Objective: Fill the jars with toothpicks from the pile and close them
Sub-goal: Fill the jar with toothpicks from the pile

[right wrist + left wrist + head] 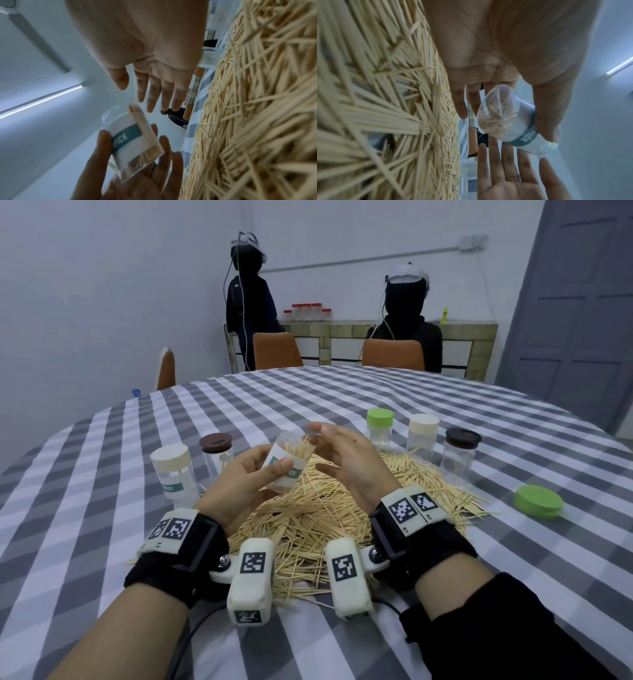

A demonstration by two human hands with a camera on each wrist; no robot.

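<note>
My left hand (251,474) grips a clear, lidless jar (287,463) with a teal label, tilted above the toothpick pile (325,515). A bundle of toothpicks shows inside the jar (498,119), and some poke out of its mouth. My right hand (342,455) hovers just right of that mouth, fingers (152,97) straight and holding nothing. In the right wrist view the left thumb and fingers (102,146) wrap the jar (133,138). A loose green lid (538,502) lies on the cloth at the right.
Closed jars stand around the pile: a white-lidded jar (173,474) and a brown-lidded jar (216,453) on the left, and a green-lidded jar (379,426), a cream-lidded jar (423,436) and a dark-lidded jar (460,455) on the right. Two people and orange chairs are beyond the checked table (102,508).
</note>
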